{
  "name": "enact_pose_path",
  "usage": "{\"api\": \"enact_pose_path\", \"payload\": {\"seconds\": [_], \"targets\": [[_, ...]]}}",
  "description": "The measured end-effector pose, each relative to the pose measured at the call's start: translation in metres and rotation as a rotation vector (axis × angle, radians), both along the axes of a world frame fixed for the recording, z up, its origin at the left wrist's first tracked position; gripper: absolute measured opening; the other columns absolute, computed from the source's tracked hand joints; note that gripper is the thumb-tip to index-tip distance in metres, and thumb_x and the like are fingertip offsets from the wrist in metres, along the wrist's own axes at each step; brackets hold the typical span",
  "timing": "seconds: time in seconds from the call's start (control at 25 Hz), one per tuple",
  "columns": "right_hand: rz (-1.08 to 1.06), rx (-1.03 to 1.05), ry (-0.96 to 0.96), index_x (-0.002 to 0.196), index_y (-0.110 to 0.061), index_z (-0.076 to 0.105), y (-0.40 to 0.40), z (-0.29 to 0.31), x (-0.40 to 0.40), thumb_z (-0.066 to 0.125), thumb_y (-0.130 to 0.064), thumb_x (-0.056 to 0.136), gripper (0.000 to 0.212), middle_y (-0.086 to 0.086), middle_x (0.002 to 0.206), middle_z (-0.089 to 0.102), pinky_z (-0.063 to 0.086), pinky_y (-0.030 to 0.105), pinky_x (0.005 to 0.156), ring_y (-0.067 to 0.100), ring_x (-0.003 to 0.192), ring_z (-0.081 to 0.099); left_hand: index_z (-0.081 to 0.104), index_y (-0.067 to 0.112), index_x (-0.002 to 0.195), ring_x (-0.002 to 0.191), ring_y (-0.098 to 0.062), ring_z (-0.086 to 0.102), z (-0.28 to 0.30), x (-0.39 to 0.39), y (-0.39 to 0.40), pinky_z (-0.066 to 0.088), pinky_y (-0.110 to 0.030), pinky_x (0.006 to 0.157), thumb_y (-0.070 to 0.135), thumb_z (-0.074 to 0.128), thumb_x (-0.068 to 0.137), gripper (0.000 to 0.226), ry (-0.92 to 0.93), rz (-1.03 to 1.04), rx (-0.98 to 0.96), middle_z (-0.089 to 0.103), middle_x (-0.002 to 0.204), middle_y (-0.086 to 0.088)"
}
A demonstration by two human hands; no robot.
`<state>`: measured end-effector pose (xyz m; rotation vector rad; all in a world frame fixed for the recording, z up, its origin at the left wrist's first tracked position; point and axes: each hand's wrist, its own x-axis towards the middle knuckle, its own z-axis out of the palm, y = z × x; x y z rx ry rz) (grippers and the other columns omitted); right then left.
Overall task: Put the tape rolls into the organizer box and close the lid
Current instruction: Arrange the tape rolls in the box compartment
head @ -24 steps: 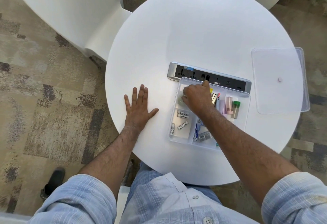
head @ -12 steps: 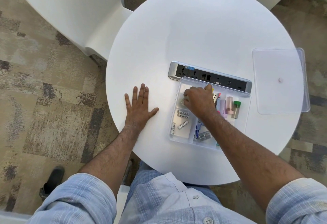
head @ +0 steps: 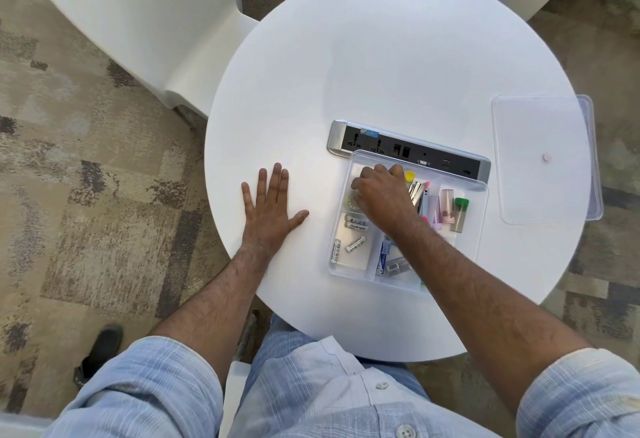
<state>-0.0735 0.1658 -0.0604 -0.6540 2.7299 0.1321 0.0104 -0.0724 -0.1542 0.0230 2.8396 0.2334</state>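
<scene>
1. the right hand [head: 381,195] reaches down into the far left part of the clear organizer box [head: 481,216]. its fingers are curled over a clear tape roll [head: 352,199] there, but the hand hides most of the roll, so you cannot tell if it is squeezing the roll or only touching it.
2. only a small curved bit of the tape roll peeks out at the left side of the hand, under the fingertips, inside the box.
3. just below that part of the box lie some small white batteries [head: 356,224] in their own part.
4. to the right of the hand, more things stand in the box: a yellow cap [head: 410,175], a pink tube [head: 446,204] and a tube with a green cap [head: 461,211].
5. the box touches a long grey power strip [head: 381,147] at its far side.
6. the clear lid [head: 543,160] lies flat on the white round table [head: 398,67], off to the right, well apart from the hand. the box is not covered.
7. the left hand [head: 268,211] lies flat on the table with fingers spread, holding nothing, left of the box.
</scene>
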Motion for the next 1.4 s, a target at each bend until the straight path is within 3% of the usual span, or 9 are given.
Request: {"api": "enact_pose_path", "payload": {"seconds": [0.16,0.4,0.64,1.0,1.28,1.4], "targets": [[0.018,0.045,0.000,0.098,-0.021,0.070,-0.004,0.000,0.002,0.070,-0.026,0.089,0.010,-0.004,0.088,0.071,0.036,0.044,0.088,0.018,0.086,0.058,-0.003,0.011,0.162,0.158,-0.030,-0.006,-0.001,0.001,-0.001,0.005,-0.066,0.123,0.073,0.022,0.093,0.096,-0.002,0.001,0.006,-0.006,0.172,-0.005],[0.007,-0.008,-0.006,0.098,-0.019,0.070,-0.005,-0.005,0.004,0.069,-0.022,0.088,0.010,-0.003,0.089,0.071,0.042,0.044,0.088,0.019,0.085,0.060,-0.002,0.011,0.163,0.158,-0.031,-0.005,0.000,0.000,0.000,0.005,-0.066,0.122,0.072,0.022,0.093,0.096,-0.004,0.003,0.013,-0.005,0.172,-0.006],[0.015,-0.056,-0.102,0.091,-0.012,0.071,-0.009,-0.005,0.000,0.076,-0.007,0.080,0.013,0.002,0.080,0.071,0.055,0.035,0.069,0.018,0.072,0.061,-0.001,0.010,0.163,0.158,-0.031,-0.004,0.000,0.001,0.000,0.004,-0.066,0.123,0.072,0.030,0.094,0.097,0.003,-0.001,0.001,-0.004,0.172,-0.006],[-0.116,-0.057,-0.219,0.122,-0.011,0.062,0.004,-0.003,0.009,0.074,-0.017,0.086,0.039,0.014,0.109,0.074,0.062,0.044,0.079,0.027,0.092,0.073,-0.001,0.010,0.163,0.158,-0.031,-0.004,0.002,0.000,0.000,0.006,-0.066,0.122,0.072,0.027,0.094,0.096,-0.004,0.001,0.012,-0.004,0.172,-0.006],[-0.298,-0.206,-0.365,0.115,-0.007,0.066,0.002,-0.004,0.004,0.065,-0.011,0.092,0.023,0.015,0.108,0.073,0.060,0.041,0.082,0.027,0.093,0.071,-0.001,0.011,0.163,0.158,-0.030,-0.006,0.003,0.000,-0.001,0.002,-0.066,0.123,0.071,0.028,0.094,0.096,-0.007,0.003,0.033,-0.004,0.173,-0.005],[-0.413,-0.297,-0.392,0.112,-0.005,0.069,0.004,-0.003,0.003,0.064,-0.013,0.094,0.020,0.012,0.105,0.073,0.056,0.030,0.076,0.022,0.090,0.069,-0.002,0.011,0.163,0.158,-0.030,-0.007,0.003,0.000,0.000,0.002,-0.066,0.123,0.072,0.023,0.092,0.097,-0.011,0.001,0.034,-0.005,0.173,-0.005]]}}
